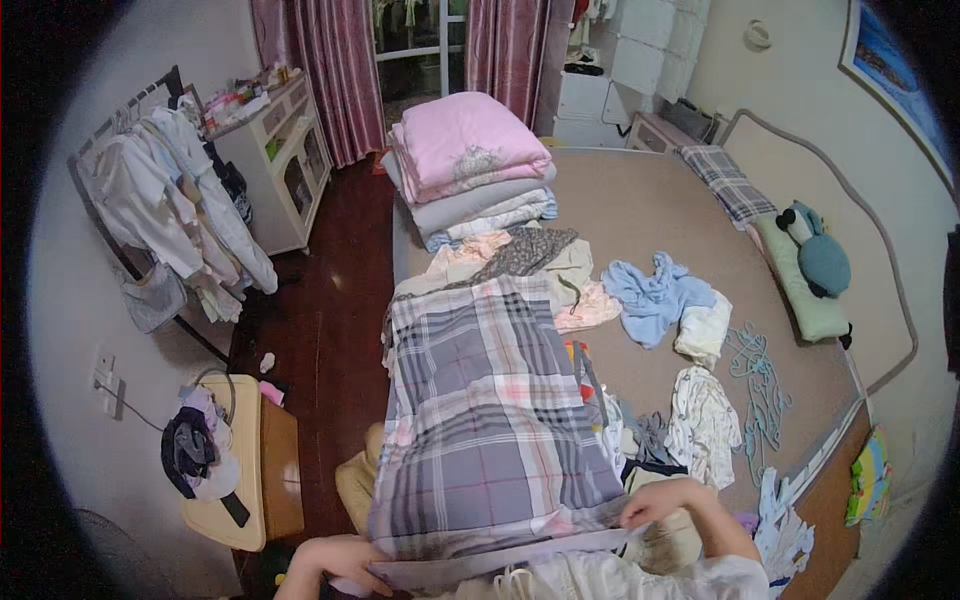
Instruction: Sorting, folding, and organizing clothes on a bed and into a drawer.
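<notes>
A grey, white and pink plaid cloth (480, 420) lies lengthwise before me, over the near side of the bed and the clothes there. Its near edge, a pale strip (510, 555), runs across just in front of my body. At the left corner of that edge my left hand (341, 562) grips the fabric, fingers curled around it. My right hand (660, 502) pinches the right corner, with its fingertips bent down. Crumpled garments, among them a peach one (469, 251) and a dark patterned one (529, 251), lie at the cloth's far end.
Folded quilts topped by a pink one (472, 146) stand beyond the cloth. To the right lie a blue garment (652, 292), a white printed garment (703, 409) and teal hangers (757, 390). A lidded storage box (251, 487) and a clothes rack (135, 262) stand left.
</notes>
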The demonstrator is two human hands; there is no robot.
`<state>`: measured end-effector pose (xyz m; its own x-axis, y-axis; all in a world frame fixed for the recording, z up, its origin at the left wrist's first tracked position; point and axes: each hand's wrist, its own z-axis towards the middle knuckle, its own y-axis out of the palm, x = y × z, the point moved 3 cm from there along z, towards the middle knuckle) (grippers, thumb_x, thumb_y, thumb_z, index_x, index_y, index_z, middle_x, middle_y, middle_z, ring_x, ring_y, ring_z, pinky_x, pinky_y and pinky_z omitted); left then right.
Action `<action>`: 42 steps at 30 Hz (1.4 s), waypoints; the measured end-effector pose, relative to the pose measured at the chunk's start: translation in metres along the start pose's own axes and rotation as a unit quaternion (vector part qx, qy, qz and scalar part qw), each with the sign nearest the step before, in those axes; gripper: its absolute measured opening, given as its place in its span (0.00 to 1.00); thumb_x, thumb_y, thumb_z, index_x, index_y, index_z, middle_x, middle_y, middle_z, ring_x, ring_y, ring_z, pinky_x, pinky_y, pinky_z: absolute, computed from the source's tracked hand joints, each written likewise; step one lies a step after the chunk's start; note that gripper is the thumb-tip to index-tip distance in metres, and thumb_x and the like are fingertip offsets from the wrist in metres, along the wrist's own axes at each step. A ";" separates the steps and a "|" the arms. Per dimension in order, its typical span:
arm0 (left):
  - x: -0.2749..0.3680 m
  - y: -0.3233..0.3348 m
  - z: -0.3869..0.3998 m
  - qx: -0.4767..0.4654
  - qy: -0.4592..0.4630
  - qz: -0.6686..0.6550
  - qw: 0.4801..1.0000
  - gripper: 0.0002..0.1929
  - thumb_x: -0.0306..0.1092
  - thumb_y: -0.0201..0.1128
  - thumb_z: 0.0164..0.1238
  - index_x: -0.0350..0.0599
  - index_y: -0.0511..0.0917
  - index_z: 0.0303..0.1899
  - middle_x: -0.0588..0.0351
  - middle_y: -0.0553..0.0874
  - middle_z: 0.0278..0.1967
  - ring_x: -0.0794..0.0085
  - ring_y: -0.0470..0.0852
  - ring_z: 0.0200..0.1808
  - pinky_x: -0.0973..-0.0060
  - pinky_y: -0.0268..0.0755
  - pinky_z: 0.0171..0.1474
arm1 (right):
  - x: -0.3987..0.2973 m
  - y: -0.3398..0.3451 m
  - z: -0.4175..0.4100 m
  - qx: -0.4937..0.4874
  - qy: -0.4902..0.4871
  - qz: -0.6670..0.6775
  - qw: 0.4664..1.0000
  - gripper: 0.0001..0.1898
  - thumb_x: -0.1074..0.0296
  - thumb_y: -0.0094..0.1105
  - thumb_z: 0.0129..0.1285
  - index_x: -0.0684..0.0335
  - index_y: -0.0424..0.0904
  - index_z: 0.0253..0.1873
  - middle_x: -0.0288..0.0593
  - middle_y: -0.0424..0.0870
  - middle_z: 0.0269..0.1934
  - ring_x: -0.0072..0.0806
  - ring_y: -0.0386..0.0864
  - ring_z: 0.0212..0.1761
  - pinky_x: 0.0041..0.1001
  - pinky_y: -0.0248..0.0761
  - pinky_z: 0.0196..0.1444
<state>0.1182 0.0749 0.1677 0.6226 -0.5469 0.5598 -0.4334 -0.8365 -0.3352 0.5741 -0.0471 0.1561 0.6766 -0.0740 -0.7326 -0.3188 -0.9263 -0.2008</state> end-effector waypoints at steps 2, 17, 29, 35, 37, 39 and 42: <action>-0.033 0.017 0.032 -0.059 0.091 -0.196 0.975 0.19 0.48 0.54 0.63 0.45 0.77 0.47 0.53 0.82 0.42 0.68 0.80 0.41 0.76 0.71 0.44 | 0.034 -0.001 0.036 -0.041 0.028 -0.017 0.999 0.18 0.56 0.51 0.65 0.66 0.76 0.48 0.42 0.82 0.36 0.23 0.75 0.35 0.26 0.67 0.39; -0.193 -0.101 0.195 0.506 -0.408 -0.176 0.740 0.28 0.59 0.53 0.54 0.45 0.80 0.44 0.39 0.77 0.49 0.49 0.75 0.49 0.62 0.66 0.54 | 0.208 -0.169 0.165 0.565 0.196 0.248 0.762 0.26 0.58 0.59 0.55 0.73 0.67 0.53 0.47 0.78 0.42 0.32 0.77 0.40 0.27 0.70 0.40; -0.193 -0.114 0.150 0.515 -0.110 -0.638 0.562 0.08 0.38 0.60 0.60 0.44 0.76 0.31 0.61 0.73 0.19 0.80 0.62 0.10 0.78 0.47 0.10 | 0.195 -0.165 0.164 0.560 0.162 0.289 0.759 0.16 0.61 0.64 0.54 0.67 0.77 0.41 0.39 0.80 0.34 0.29 0.76 0.34 0.29 0.70 0.37; -0.170 -0.138 0.076 0.555 0.136 -0.667 0.478 0.11 0.31 0.56 0.60 0.36 0.79 0.42 0.51 0.82 0.41 0.67 0.81 0.40 0.68 0.74 0.43 | 0.139 -0.225 0.094 0.544 -0.090 0.556 0.622 0.13 0.66 0.54 0.61 0.62 0.75 0.48 0.40 0.79 0.42 0.26 0.75 0.45 0.30 0.66 0.48; -0.173 -0.158 0.026 0.642 0.142 -0.577 0.485 0.11 0.31 0.55 0.62 0.38 0.79 0.42 0.55 0.82 0.40 0.70 0.80 0.41 0.73 0.70 0.48 | 0.105 -0.252 0.049 0.583 -0.195 0.464 0.638 0.15 0.64 0.54 0.61 0.62 0.73 0.51 0.40 0.78 0.46 0.26 0.73 0.49 0.28 0.63 0.53; -0.165 -0.176 -0.018 0.692 0.188 -0.526 0.458 0.10 0.31 0.53 0.65 0.38 0.76 0.44 0.56 0.81 0.42 0.72 0.77 0.44 0.73 0.67 0.52 | 0.060 -0.270 0.015 0.610 -0.299 0.402 0.613 0.17 0.63 0.54 0.61 0.64 0.72 0.53 0.38 0.77 0.48 0.26 0.71 0.52 0.27 0.59 0.56; -0.134 -0.208 -0.081 0.702 0.351 -0.481 0.391 0.18 0.37 0.52 0.68 0.37 0.70 0.54 0.56 0.76 0.50 0.73 0.73 0.51 0.73 0.63 0.56 | -0.009 -0.280 -0.032 0.573 -0.407 0.372 0.606 0.18 0.64 0.54 0.61 0.66 0.71 0.54 0.37 0.75 0.49 0.25 0.69 0.53 0.25 0.59 0.56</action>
<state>0.0721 0.3244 0.2238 -0.4882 -0.2252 0.8432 0.8726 -0.1082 0.4764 0.6782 0.2009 0.2395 -0.3400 0.3254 -0.8823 -0.9024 0.1513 0.4035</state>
